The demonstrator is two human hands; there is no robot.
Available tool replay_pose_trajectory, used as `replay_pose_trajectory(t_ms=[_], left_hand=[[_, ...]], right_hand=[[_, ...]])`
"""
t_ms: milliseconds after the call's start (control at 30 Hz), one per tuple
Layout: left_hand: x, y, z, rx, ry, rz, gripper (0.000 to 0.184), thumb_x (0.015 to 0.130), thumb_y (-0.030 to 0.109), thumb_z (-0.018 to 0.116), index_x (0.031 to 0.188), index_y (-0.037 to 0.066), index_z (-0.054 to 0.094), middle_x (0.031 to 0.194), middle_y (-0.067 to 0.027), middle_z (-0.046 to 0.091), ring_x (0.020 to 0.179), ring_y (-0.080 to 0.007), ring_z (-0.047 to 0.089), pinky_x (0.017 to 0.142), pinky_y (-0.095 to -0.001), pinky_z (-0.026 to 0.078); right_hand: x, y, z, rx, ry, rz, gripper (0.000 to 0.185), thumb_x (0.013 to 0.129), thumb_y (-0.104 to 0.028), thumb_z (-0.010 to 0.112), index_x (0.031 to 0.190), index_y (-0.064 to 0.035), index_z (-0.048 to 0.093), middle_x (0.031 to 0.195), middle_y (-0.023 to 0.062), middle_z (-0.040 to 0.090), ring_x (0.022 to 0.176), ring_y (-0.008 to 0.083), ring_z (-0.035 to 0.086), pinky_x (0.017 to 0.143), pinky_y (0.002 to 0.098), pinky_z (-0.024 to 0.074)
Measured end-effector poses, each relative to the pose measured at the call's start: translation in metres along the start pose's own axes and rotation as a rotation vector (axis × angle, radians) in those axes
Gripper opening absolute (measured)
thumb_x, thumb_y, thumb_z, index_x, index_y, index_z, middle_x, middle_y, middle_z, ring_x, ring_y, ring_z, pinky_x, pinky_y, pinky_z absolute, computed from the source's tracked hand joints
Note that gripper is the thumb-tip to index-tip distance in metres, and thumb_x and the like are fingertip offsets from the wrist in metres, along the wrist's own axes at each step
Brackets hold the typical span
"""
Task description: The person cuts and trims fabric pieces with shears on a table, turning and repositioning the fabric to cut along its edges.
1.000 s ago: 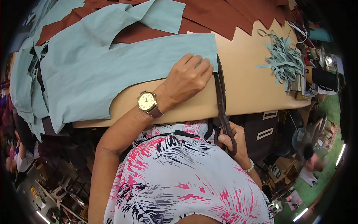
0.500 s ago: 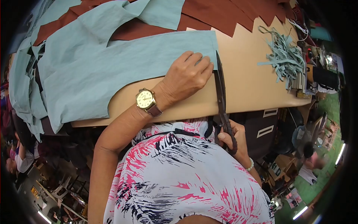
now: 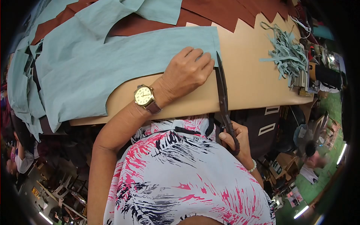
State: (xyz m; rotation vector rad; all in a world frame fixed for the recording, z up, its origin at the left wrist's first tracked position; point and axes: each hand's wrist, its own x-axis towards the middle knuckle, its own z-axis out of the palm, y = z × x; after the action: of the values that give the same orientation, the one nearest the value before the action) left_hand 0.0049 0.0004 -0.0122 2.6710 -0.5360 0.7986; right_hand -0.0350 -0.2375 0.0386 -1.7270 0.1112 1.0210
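Observation:
A light blue-green cut fabric piece (image 3: 82, 71) lies across the table, with a narrow straight end on the right. My left hand (image 3: 189, 69), wearing a wristwatch (image 3: 144, 96), rests on the lower corner of that end. Its fingers are curled and closed on the fabric, the fingertips partly hidden. Large dark scissors (image 3: 222, 90) are in my right hand (image 3: 240, 140), below the table's front edge. Their long blades point away from me, and the tips meet the fabric's right edge beside my left fingers. Whether the blades are fully closed is hard to see.
Rust-brown fabric pieces (image 3: 213, 13) with pointed ends lie at the back of the tan table (image 3: 255, 86). A heap of thin blue-green strips (image 3: 287, 54) sits at the right. More blue-green fabric (image 3: 22, 93) hangs over the left edge. Dark drawers (image 3: 258, 125) stand under the table.
The fabric and my left hand have shifted slightly away from me and to the left. The scissors are in nearly the same place, still in my right hand.

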Motion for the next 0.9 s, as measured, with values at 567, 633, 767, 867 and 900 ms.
replay_pose_trajectory(t_ms=[567, 633, 767, 867, 900], left_hand=[[0.0, -0.001, -0.001, -0.026, 0.016, 0.018, 0.025, 0.064, 0.009, 0.056, 0.088, 0.002, 0.061, 0.089, -0.0066, 0.06, 0.083, -0.02, 0.058, 0.072, -0.0308, 0.048], [0.0, 0.0, -0.002, -0.041, 0.018, 0.019, 0.024, 0.064, 0.009, 0.057, 0.087, 0.002, 0.061, 0.089, -0.0067, 0.06, 0.082, -0.02, 0.058, 0.071, -0.0307, 0.048], [0.0, 0.0, -0.003, -0.047, 0.031, 0.046, 0.023, 0.063, 0.009, 0.057, 0.085, 0.003, 0.061, 0.091, -0.0069, 0.06, 0.083, -0.0199, 0.058, 0.071, -0.0304, 0.048], [0.0, 0.0, -0.004, -0.057, 0.035, 0.052, 0.023, 0.063, 0.009, 0.058, 0.085, 0.003, 0.061, 0.092, -0.0069, 0.061, 0.083, -0.0198, 0.058, 0.071, -0.0303, 0.048], [-0.001, 0.0, -0.004, -0.061, 0.035, 0.052, 0.023, 0.063, 0.009, 0.058, 0.085, 0.003, 0.061, 0.092, -0.0068, 0.061, 0.083, -0.0198, 0.058, 0.072, -0.0303, 0.048]], right_hand=[[0.0, 0.0, -0.002, 0.137, -0.071, 0.001, 0.024, 0.071, -0.016, 0.072, 0.071, -0.0024, 0.051, 0.057, -0.0019, 0.05, 0.049, 0.003, 0.046, 0.041, 0.0176, 0.0353], [0.003, -0.002, -0.001, 0.151, -0.068, -0.021, 0.026, 0.07, -0.018, 0.072, 0.072, -0.0025, 0.051, 0.057, -0.0013, 0.051, 0.049, 0.0033, 0.047, 0.041, 0.0178, 0.0362], [0.014, -0.007, 0.002, 0.14, -0.056, -0.024, 0.028, 0.069, -0.02, 0.073, 0.072, -0.0027, 0.051, 0.057, 0.0001, 0.051, 0.046, 0.0045, 0.047, 0.042, 0.018, 0.0373], [0.018, -0.008, 0.002, 0.142, -0.058, -0.033, 0.027, 0.069, -0.019, 0.072, 0.072, -0.0027, 0.051, 0.057, 0.0008, 0.051, 0.045, 0.0053, 0.047, 0.042, 0.018, 0.0376], [0.019, -0.008, 0.002, 0.142, -0.058, -0.04, 0.027, 0.07, -0.019, 0.072, 0.072, -0.0027, 0.051, 0.057, 0.001, 0.052, 0.044, 0.0056, 0.047, 0.042, 0.018, 0.0376]])
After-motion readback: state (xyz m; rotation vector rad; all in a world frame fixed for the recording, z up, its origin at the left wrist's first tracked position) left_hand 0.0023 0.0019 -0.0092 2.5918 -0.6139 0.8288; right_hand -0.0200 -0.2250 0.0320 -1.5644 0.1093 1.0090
